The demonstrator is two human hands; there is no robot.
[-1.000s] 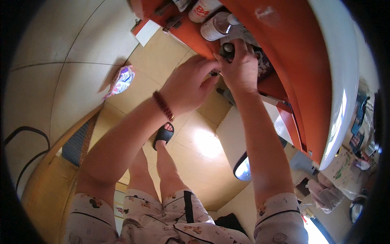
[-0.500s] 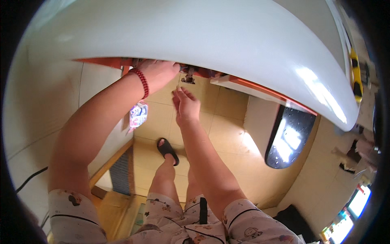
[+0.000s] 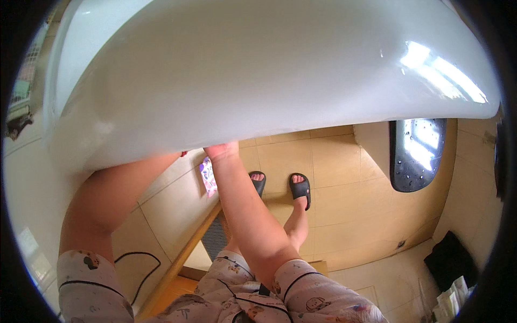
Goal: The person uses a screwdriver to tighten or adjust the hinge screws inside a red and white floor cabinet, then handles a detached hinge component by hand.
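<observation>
A large, glossy white curved basin (image 3: 280, 81) spans the upper part of the view, and both my arms reach beneath its near edge. My left forearm (image 3: 134, 175) goes under on the left; a bit of red beaded bracelet (image 3: 184, 154) shows at the wrist, while the hand itself is hidden. Only the back part of my right hand (image 3: 221, 150) is visible, close to the left wrist. Its fingers disappear behind the basin's rim. Whatever either hand touches or holds there is out of sight.
A pink and purple packet (image 3: 208, 176) hangs by the tiled wall beside my right forearm. A wet black rounded panel (image 3: 417, 156) is at the right. My feet wear black slippers (image 3: 300, 188) on beige tiles. Black cloth (image 3: 451, 261) lies lower right; a black cable (image 3: 142, 253) curves lower left.
My view has shifted, so the basin now covers the orange edge and metal fitting beneath it. My right hand has moved up and left, under the rim; the left hand has gone out of sight.
</observation>
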